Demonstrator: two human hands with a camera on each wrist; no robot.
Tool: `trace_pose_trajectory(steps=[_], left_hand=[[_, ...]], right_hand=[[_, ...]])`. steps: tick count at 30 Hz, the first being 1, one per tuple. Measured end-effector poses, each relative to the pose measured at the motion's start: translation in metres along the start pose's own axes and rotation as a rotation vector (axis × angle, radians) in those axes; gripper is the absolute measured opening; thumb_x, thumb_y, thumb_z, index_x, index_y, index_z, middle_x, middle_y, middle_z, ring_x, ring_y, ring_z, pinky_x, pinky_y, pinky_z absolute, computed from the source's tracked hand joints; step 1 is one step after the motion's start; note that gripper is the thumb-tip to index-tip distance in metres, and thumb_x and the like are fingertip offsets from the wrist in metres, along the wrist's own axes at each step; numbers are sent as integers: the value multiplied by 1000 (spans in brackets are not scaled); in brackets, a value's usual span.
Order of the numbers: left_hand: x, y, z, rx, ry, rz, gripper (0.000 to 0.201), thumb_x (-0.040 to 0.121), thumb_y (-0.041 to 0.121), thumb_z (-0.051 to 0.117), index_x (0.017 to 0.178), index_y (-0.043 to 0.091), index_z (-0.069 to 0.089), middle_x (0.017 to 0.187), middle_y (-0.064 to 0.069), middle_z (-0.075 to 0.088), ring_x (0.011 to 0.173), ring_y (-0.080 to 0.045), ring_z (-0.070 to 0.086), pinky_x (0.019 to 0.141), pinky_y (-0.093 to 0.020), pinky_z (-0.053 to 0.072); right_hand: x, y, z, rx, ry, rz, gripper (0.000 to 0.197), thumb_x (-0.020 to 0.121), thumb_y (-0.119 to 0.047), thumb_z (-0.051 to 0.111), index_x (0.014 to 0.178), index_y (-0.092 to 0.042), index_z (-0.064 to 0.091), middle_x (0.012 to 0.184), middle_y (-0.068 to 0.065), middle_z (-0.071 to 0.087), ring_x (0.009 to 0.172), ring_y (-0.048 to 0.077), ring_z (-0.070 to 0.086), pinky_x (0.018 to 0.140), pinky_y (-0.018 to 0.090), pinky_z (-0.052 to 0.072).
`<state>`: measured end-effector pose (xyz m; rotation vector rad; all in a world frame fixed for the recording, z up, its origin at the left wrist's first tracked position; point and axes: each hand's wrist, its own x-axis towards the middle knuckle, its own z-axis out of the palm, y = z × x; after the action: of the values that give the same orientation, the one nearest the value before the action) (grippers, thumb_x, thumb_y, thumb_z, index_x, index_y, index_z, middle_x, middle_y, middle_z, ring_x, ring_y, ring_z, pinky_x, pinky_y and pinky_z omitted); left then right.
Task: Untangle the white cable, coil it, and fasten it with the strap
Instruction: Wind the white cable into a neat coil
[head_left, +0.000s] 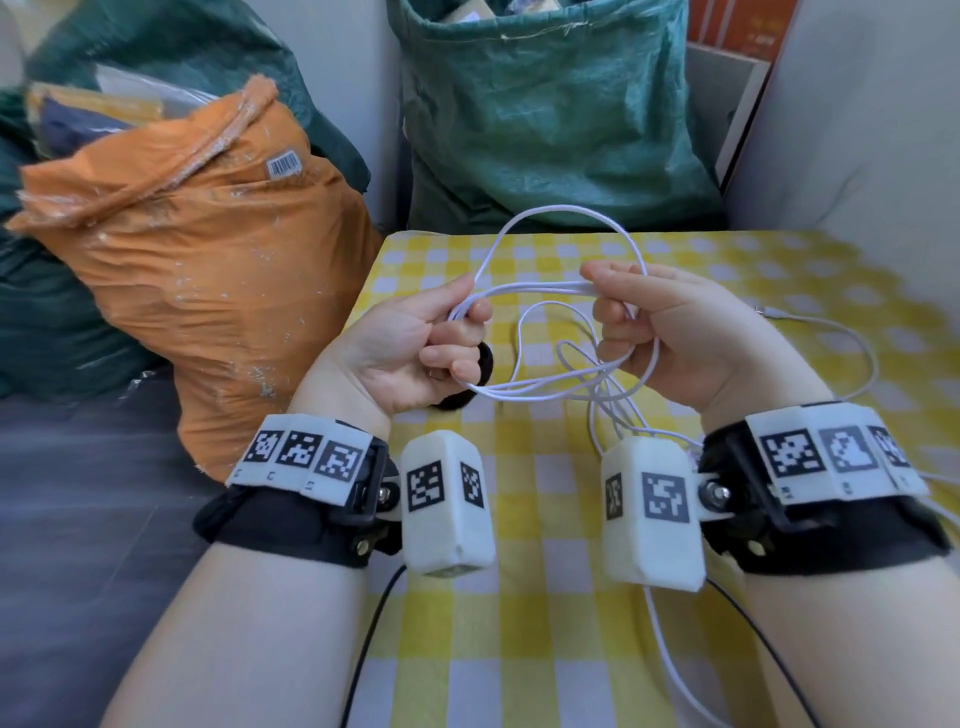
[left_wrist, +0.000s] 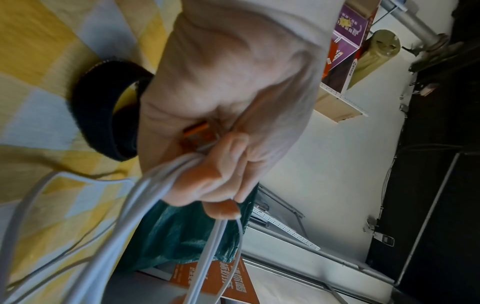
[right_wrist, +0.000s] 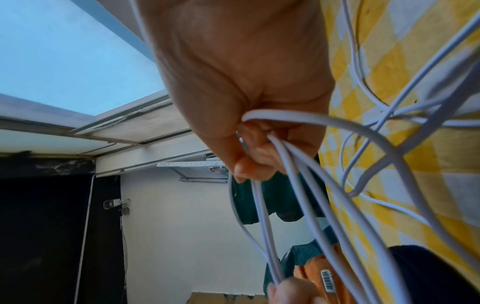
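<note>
The white cable (head_left: 535, 288) is stretched in several strands between my two hands above the yellow checked table (head_left: 545, 649). My left hand (head_left: 441, 332) grips one end of the loops, fingers curled round the strands (left_wrist: 166, 181). My right hand (head_left: 628, 312) grips the other end, the cable (right_wrist: 298, 164) running through its closed fingers. One loop arcs up behind the hands and loose tangled lengths hang down onto the cloth. A cable end with a plug (head_left: 769, 312) lies to the right. The black strap (head_left: 480, 374), curled in a ring, lies on the table under my left hand; it is clearer in the left wrist view (left_wrist: 103, 115).
An orange sack (head_left: 208, 270) stands left of the table, a green sack (head_left: 545, 119) behind its far edge. A pale wall or panel (head_left: 857, 130) rises on the right. Black leads (head_left: 374, 623) run from the wrist cameras over the near table edge.
</note>
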<state>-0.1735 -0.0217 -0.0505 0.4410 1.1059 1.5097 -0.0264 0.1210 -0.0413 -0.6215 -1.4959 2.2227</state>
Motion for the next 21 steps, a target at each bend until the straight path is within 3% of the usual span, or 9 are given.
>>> trace_pose_trajectory(steps=[5, 9, 11, 15, 17, 19, 21], left_hand=[[-2, -1, -3, 68, 3, 14, 38, 99, 33, 35, 73, 13, 54, 42, 10, 26, 30, -3, 24, 38, -15, 33], [-2, -1, -4, 80, -1, 19, 41, 99, 33, 35, 67, 15, 53, 43, 10, 25, 30, -2, 23, 36, -15, 29], [-1, -1, -2, 94, -2, 16, 46, 99, 35, 35, 62, 16, 54, 42, 11, 25, 29, -2, 22, 34, -16, 23], [1, -2, 0, 82, -5, -3, 51, 99, 43, 29, 60, 16, 50, 39, 10, 24, 28, -3, 20, 34, -17, 17], [2, -2, -2, 68, -13, -7, 50, 99, 41, 30, 60, 16, 50, 39, 10, 25, 27, -3, 21, 34, -17, 18], [3, -3, -4, 65, -23, -8, 46, 98, 38, 33, 60, 17, 51, 38, 10, 25, 27, -3, 22, 33, -16, 22], [3, -5, -3, 59, -42, -4, 39, 93, 35, 39, 61, 16, 53, 36, 10, 26, 26, -4, 19, 34, -16, 30]], right_hand=[[1, 1, -2, 29, 23, -17, 9, 93, -15, 54, 94, -8, 59, 49, 0, 48, 35, 5, 31, 38, 16, 32], [-1, 0, 3, -73, 60, 24, 40, 87, -54, 52, 84, -15, 58, 44, -6, 36, 35, 8, 23, 39, 16, 30], [-1, 1, 5, -101, 64, 25, 46, 86, -62, 47, 74, -18, 53, 42, -8, 25, 35, 10, 18, 38, 16, 27], [0, 3, 4, -36, 40, 2, 42, 95, -50, 43, 69, -18, 48, 43, -7, 19, 34, 8, 17, 35, 17, 23], [1, 2, 4, -36, 49, 9, 45, 92, -57, 42, 72, -18, 49, 42, -7, 25, 34, 9, 19, 35, 17, 27], [1, 1, 3, -33, 49, 10, 47, 90, -60, 41, 75, -17, 51, 42, -6, 34, 34, 9, 22, 36, 18, 30], [2, 2, 0, -31, 49, -5, 38, 95, -48, 43, 76, -16, 51, 42, -6, 38, 36, 7, 23, 37, 16, 29]])
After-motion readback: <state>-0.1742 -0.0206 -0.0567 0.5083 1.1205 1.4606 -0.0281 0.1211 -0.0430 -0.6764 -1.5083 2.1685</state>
